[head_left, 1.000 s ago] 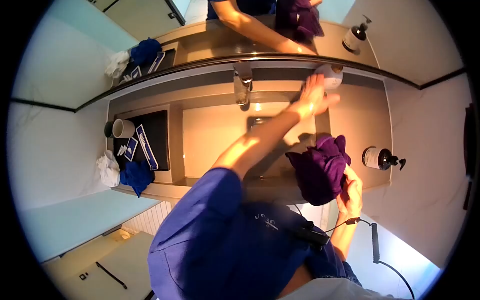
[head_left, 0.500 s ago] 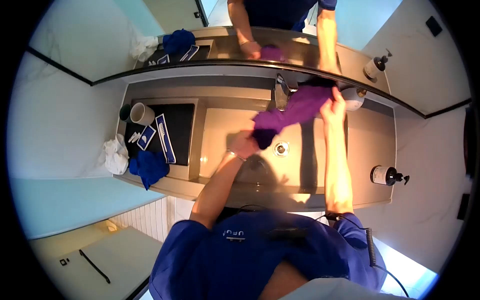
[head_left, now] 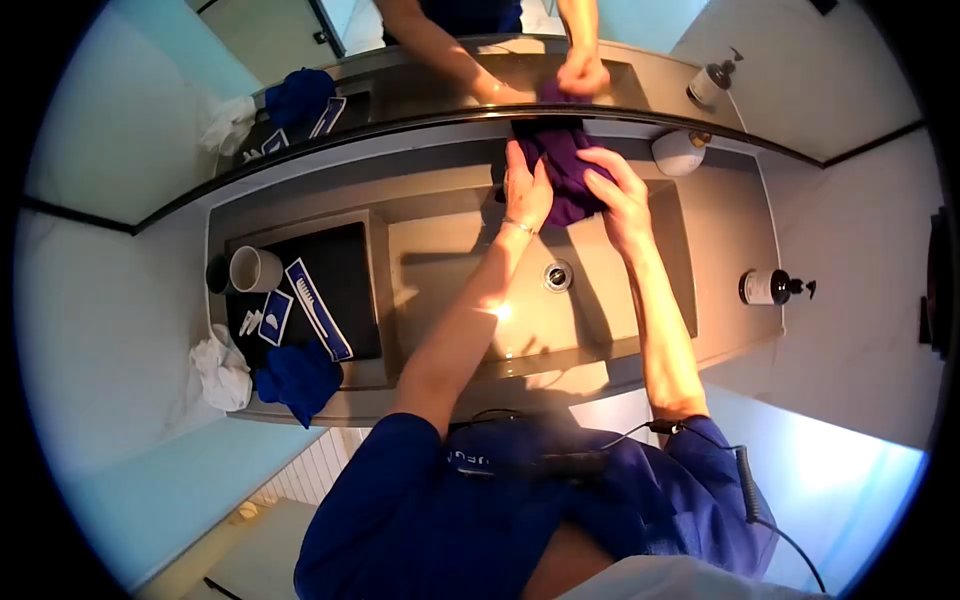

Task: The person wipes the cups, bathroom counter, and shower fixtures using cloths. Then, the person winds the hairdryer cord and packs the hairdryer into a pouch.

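Cloth (head_left: 567, 172), upper centre: stretched earlier, now bunched (tap hidden); left hand (head_left: 528, 192) and right hand (head_left: 622, 200) clamped on it, handling concentrated there.

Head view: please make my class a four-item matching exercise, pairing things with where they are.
1. purple cloth
2. drain
3. pump bottle
4. blue cloth

A. beside a crumpled white bundle
B. touched by the left hand and right hand
C. on the counter, right of the basin
D. in the basin's floor

Pairs: 1-B, 2-D, 3-C, 4-A
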`<state>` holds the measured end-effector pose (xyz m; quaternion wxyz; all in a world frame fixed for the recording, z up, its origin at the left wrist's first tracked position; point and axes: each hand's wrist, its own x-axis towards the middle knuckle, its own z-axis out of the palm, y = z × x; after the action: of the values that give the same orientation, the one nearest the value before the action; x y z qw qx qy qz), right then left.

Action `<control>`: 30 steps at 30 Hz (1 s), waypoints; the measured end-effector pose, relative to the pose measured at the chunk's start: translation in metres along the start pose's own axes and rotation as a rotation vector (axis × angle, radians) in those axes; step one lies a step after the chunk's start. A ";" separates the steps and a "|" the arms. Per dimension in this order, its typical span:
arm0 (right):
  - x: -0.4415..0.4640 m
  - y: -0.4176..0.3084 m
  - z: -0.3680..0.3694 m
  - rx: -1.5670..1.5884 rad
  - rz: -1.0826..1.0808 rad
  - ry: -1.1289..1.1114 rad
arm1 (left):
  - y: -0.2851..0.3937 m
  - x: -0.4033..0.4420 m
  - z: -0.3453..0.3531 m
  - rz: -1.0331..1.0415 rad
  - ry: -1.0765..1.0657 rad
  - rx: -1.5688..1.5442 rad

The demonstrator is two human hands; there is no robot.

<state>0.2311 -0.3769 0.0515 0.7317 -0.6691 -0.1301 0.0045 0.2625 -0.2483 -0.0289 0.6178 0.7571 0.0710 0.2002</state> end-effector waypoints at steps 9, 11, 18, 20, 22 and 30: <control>-0.110 0.043 -0.108 1.079 0.141 0.998 | -0.026 -0.114 -0.130 -0.780 -0.649 -0.556; -0.101 0.061 -0.111 1.147 0.208 1.126 | -0.004 -0.113 -0.123 -0.930 -0.741 -0.544; 0.004 0.159 -0.162 1.029 0.145 0.880 | -0.020 -0.087 -0.045 -0.816 -0.704 -1.094; 0.015 0.169 -0.131 0.974 0.230 0.703 | -0.022 -0.081 -0.036 -1.094 -0.370 -1.428; 0.012 0.173 -0.086 0.920 0.323 0.546 | -0.023 -0.081 -0.056 -0.913 -0.387 -1.568; 0.041 0.198 0.118 0.344 0.446 0.156 | -0.023 -0.164 -0.228 -0.849 -0.061 -0.466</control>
<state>0.2807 -0.2336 -0.1263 0.8230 -0.5458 0.0794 0.1358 0.0276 -0.0950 -0.0503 0.7998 0.5082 0.3089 -0.0814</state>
